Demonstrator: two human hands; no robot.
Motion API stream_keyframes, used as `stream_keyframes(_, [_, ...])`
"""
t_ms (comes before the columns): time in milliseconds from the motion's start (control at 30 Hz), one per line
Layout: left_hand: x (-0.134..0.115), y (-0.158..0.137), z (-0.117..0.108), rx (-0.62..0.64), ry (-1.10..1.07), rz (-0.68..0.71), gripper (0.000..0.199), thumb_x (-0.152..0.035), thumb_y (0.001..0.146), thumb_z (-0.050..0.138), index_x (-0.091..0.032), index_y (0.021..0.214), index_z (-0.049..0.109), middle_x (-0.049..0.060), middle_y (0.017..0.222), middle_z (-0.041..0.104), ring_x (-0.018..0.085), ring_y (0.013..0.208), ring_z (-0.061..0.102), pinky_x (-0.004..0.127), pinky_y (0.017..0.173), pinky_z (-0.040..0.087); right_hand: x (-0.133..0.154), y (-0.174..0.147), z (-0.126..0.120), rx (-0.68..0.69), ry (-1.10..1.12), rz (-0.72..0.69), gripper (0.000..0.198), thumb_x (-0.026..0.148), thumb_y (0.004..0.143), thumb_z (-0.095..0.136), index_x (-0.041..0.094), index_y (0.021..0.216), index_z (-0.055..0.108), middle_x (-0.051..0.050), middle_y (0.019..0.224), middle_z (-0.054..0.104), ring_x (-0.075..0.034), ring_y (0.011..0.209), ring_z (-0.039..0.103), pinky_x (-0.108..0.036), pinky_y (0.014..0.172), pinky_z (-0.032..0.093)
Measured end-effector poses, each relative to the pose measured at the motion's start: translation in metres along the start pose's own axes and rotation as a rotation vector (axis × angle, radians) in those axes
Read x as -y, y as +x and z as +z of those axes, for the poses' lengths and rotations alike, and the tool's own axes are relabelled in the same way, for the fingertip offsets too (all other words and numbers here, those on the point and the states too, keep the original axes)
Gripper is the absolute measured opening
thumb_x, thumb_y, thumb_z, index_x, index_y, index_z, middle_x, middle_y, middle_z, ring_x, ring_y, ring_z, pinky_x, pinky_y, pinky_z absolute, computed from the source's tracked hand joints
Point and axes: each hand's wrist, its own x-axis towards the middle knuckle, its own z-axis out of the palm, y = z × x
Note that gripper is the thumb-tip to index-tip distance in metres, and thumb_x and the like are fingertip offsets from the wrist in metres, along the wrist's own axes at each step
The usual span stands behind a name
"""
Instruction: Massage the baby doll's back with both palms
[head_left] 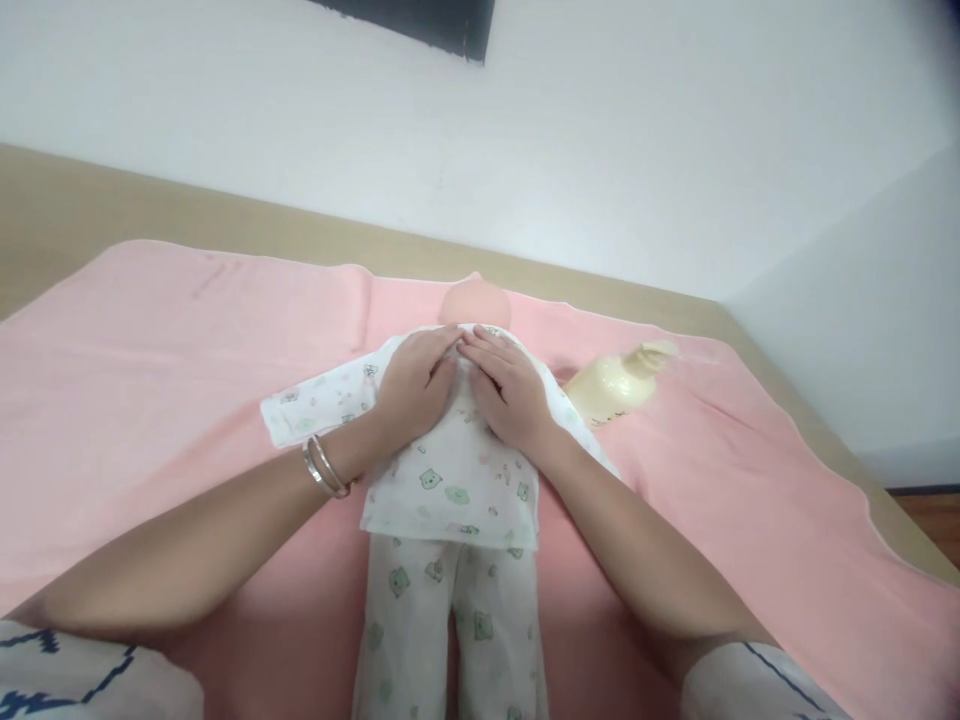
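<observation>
Both hands rest flat on the doll: my left hand and right hand, fingers released, grasp nothing. I judge the top and trousers already on, only the neckline left to smooth.

We saw a plain white wall filling the upper frame, a dark rectangular panel at top centre, and brown wooden floor at right.

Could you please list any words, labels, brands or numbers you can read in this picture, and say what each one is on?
No text can be read.
Cream bottle: a faint dark marking low on its side, too small and blurred to read.
Doll's top and trousers: only small green and pink printed figures, no words.
Pink towel: plain, no lettering.
</observation>
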Motion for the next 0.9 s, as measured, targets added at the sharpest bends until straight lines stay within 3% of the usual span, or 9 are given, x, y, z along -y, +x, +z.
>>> stream_keyframes(200, [0.008, -0.004, -0.001, 0.013, 0.050, -0.040, 0.042, -0.030, 0.098, 0.038, -0.017, 0.124, 0.067, 0.009, 0.141, 0.064, 0.026, 0.133, 0.057, 0.051, 0.119, 0.042, 0.039, -0.011, -0.009, 0.185, -0.247, 0.221, 0.055, 0.024, 0.101, 0.029, 0.005, 0.148, 0.050, -0.016, 0.161, 0.041, -0.031, 0.153, 0.034, -0.056, 0.126, 0.028])
stream_keyframes(300, [0.009, -0.005, 0.000, -0.006, 0.033, -0.036, 0.040, -0.031, 0.097, 0.038, -0.019, 0.121, 0.069, 0.009, 0.141, 0.064, 0.025, 0.133, 0.058, 0.049, 0.118, 0.044, 0.067, -0.027, -0.008, 0.254, -0.324, 0.124, 0.060, 0.031, 0.102, 0.033, 0.000, 0.153, 0.041, -0.021, 0.163, 0.035, -0.038, 0.156, 0.024, -0.060, 0.128, 0.022])
stream_keyframes(400, [0.011, -0.008, 0.001, -0.046, 0.005, 0.003, 0.039, -0.031, 0.097, 0.040, -0.018, 0.120, 0.069, 0.010, 0.140, 0.065, 0.024, 0.131, 0.059, 0.046, 0.117, 0.045, 0.081, -0.035, -0.007, 0.279, -0.337, 0.018, 0.062, 0.030, 0.102, 0.034, -0.002, 0.156, 0.034, -0.021, 0.163, 0.036, -0.036, 0.156, 0.024, -0.059, 0.129, 0.017])
stream_keyframes(600, [0.004, -0.006, -0.003, -0.039, 0.001, -0.055, 0.037, -0.027, 0.096, 0.039, -0.018, 0.119, 0.067, 0.008, 0.133, 0.069, 0.024, 0.126, 0.062, 0.045, 0.113, 0.048, 0.052, -0.017, -0.017, 0.364, -0.231, -0.002, 0.058, 0.033, 0.104, 0.030, 0.011, 0.158, 0.034, -0.005, 0.164, 0.038, -0.025, 0.157, 0.024, -0.055, 0.131, 0.013])
stream_keyframes(700, [-0.001, -0.004, -0.005, -0.016, 0.012, -0.088, 0.038, -0.023, 0.093, 0.038, -0.020, 0.117, 0.068, 0.007, 0.124, 0.072, 0.025, 0.118, 0.065, 0.045, 0.108, 0.051, 0.032, -0.006, -0.022, 0.380, -0.213, 0.044, 0.054, 0.035, 0.104, 0.032, 0.022, 0.156, 0.039, 0.003, 0.164, 0.037, -0.026, 0.158, 0.022, -0.059, 0.130, 0.013])
stream_keyframes(800, [-0.002, -0.004, -0.005, 0.001, 0.005, -0.094, 0.040, -0.026, 0.095, 0.038, -0.020, 0.123, 0.065, 0.007, 0.129, 0.070, 0.024, 0.120, 0.063, 0.045, 0.110, 0.049, 0.028, -0.004, -0.024, 0.370, -0.244, 0.085, 0.052, 0.037, 0.104, 0.035, 0.023, 0.153, 0.045, 0.001, 0.166, 0.034, -0.029, 0.157, 0.023, -0.061, 0.128, 0.018])
stream_keyframes(900, [0.001, -0.006, -0.004, -0.021, -0.002, -0.109, 0.041, -0.032, 0.098, 0.037, -0.018, 0.127, 0.063, 0.009, 0.132, 0.068, 0.024, 0.123, 0.061, 0.045, 0.112, 0.047, 0.047, -0.013, -0.022, 0.336, -0.326, 0.139, 0.055, 0.035, 0.104, 0.033, 0.015, 0.154, 0.045, -0.008, 0.166, 0.034, -0.033, 0.156, 0.025, -0.060, 0.127, 0.023])
